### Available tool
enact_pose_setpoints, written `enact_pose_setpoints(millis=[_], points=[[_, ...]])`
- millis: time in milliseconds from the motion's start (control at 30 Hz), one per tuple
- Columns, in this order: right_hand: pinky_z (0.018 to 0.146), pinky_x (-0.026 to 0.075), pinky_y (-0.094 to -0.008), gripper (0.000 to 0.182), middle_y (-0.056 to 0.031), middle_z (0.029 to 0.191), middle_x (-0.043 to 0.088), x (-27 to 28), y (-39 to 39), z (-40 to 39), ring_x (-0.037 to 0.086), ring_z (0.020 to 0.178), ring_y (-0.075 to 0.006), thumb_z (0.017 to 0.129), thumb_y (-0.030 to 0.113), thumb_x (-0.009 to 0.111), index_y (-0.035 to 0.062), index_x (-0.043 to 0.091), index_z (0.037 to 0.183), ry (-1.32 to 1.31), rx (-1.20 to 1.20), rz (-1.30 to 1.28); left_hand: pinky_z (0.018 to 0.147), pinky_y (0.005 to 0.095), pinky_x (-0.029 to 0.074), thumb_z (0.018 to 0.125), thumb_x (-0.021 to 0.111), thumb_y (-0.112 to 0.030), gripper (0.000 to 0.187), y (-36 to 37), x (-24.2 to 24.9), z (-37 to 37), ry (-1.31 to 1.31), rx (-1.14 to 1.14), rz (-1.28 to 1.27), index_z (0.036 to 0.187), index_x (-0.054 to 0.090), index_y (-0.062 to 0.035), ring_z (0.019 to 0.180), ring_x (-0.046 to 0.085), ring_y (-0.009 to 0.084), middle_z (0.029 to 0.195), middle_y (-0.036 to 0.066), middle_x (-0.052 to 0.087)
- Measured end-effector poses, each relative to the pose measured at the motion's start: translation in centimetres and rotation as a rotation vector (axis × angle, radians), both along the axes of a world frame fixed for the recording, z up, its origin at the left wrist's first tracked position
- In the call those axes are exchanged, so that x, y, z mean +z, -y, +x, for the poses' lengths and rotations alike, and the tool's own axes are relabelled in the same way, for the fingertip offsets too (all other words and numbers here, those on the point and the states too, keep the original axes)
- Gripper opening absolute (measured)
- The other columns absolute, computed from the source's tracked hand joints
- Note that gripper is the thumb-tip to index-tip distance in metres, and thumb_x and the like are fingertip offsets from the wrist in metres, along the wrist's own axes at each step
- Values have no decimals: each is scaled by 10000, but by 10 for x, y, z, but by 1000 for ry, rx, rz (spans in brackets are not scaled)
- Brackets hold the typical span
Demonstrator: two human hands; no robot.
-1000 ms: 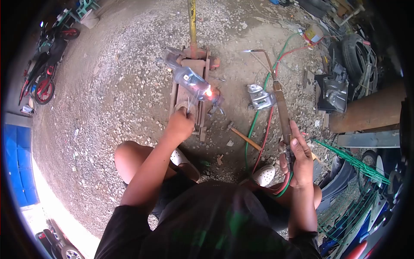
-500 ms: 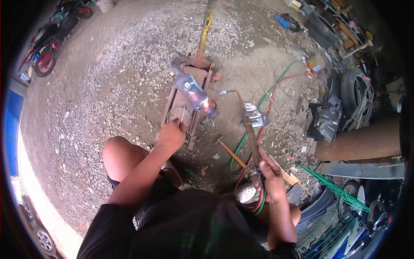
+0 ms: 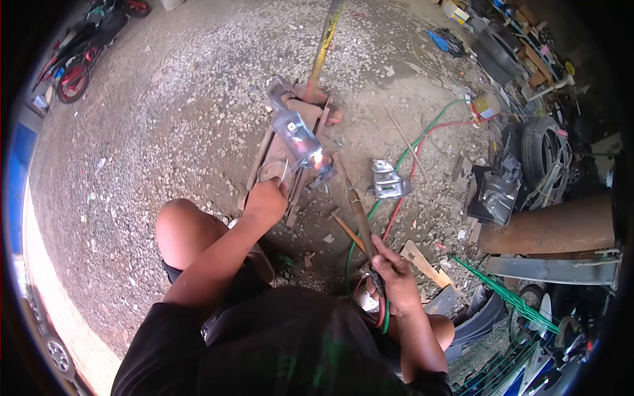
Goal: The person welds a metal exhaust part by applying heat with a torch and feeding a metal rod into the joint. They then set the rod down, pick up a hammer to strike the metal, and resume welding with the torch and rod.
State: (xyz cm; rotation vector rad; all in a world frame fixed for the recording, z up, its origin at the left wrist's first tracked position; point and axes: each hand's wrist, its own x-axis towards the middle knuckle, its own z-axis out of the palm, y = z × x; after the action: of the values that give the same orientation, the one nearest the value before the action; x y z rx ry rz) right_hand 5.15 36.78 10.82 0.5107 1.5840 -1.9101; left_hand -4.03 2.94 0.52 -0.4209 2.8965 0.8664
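My left hand (image 3: 267, 199) is closed around a thin metal rod (image 3: 284, 173), whose far end points toward a silver exhaust part (image 3: 295, 135). A bright orange-white spot glows at the part's near end. The exhaust part rests on a rusty floor jack (image 3: 263, 155). In my right hand (image 3: 394, 276) is a gas torch (image 3: 360, 214), with fingers wrapped round its handle. The torch neck reaches up toward the glowing end; its tip is hard to make out. Green and red hoses come from the handle's lower end.
A hammer (image 3: 347, 231) lies on the gravel by the torch. A bent silver metal shield (image 3: 389, 181) sits to the right, near the green hose (image 3: 432, 122) and red hose (image 3: 415, 168). The jack's yellow handle (image 3: 323, 49) rises beyond. Tires (image 3: 543, 148) and scrap line the right side.
My right hand has moved left, bringing the torch tip from near the metal shield to close by the glowing end. My left hand stays nearly in place with the rod.
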Motion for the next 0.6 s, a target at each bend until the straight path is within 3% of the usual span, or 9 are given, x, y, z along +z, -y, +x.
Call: enact_pose_setpoints(millis=[600], points=[[441, 470, -291, 555, -12, 730, 629, -5, 3, 3, 608, 525, -126, 1149, 213, 659, 167, 512, 1682, -11, 22, 28, 926, 619, 602, 1104, 564, -291, 385, 4, -9, -4, -14, -7, -5, 1096, 719, 61, 979, 736, 569, 982, 363, 751]])
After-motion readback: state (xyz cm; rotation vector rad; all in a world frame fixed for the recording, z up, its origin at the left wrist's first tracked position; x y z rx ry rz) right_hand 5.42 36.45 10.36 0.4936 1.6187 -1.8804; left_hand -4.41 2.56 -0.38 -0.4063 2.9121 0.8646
